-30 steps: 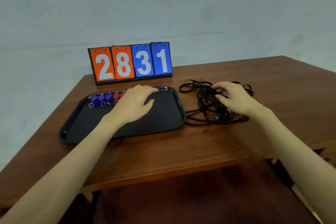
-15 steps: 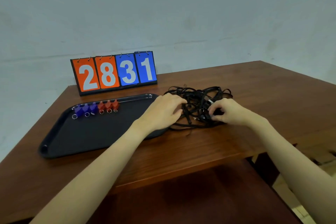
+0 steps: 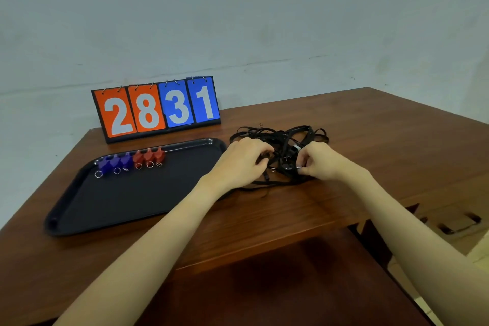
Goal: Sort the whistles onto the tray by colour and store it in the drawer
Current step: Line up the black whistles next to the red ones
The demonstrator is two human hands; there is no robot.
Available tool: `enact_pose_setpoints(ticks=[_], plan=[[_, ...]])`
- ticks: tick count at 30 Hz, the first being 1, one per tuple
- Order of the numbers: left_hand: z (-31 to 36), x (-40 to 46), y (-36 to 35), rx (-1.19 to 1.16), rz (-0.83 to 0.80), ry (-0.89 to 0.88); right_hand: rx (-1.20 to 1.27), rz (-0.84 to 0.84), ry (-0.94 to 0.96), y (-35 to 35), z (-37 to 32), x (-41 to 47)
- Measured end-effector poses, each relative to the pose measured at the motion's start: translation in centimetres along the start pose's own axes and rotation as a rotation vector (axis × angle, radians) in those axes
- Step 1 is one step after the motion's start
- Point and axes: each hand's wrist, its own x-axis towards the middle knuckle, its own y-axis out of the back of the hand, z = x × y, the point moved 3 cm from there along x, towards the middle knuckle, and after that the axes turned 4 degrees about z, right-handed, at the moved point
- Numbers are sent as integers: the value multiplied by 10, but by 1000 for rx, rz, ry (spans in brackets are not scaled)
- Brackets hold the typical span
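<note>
Head view. Both hands work in the tangle of black cords point(image 3: 284, 144) lying on the table point(image 3: 370, 140), just right of the tray point(image 3: 127, 201).

Left hand point(image 3: 239, 164): fingers curled into the cords; we judge it holds a strand, though what sits under the fingers is hidden. Right hand point(image 3: 321, 161): narrow grip, fingertips pinching a small dark piece with a bit of metal showing, at the cord pile. Whether that piece is a black whistle or a clip, we cannot tell.

On the tray, along its far edge: a row of three blue whistles point(image 3: 115, 164), then three red whistles point(image 3: 148, 157) right beside them, each with a small ring toward us. The rest of the tray floor is bare. A flip scoreboard point(image 3: 156, 108) stands behind the tray.

Risks as we judge them:
- The cords are looped through one another. Pulling one piece free may drag the whole bundle, and a trailing loop could sweep across the tray and knock the sorted rows out of order.
- A black piece against black cord and black tray is easy to miss or miscount.
- Pulling hard at a snag could tighten a knot.
- The whistles lie loose; tilting the tray on its way to the drawer could slide the colours together.
</note>
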Motion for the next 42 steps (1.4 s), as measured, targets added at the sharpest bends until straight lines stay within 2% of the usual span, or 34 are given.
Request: enact_pose_setpoints(ticks=[5,9,12,18,27,29,32,35,42], plan=[[-1,6,3,-68,107,17,56,102,-6,28,-10,-1],[-2,8,1,-171,147,53,-88,175,127,49,-30,-1],[-1,8,1,-259,137,73,-101,224,194,55,-39,-4],[-8,9,-3,-403,143,175,50,308,207,60,-46,-2],[-14,7,2,-661,186,278,444,348,208,51,-49,3],[-21,3,5,-633,220,316,450,395,158,46,-43,9],[-35,-6,9,-586,260,380,313,435,-28,31,-20,23],[-48,-13,13,-525,272,421,216,343,-203,6,-2,36],[-61,-26,28,-423,285,437,-47,277,-342,-19,-12,50]])
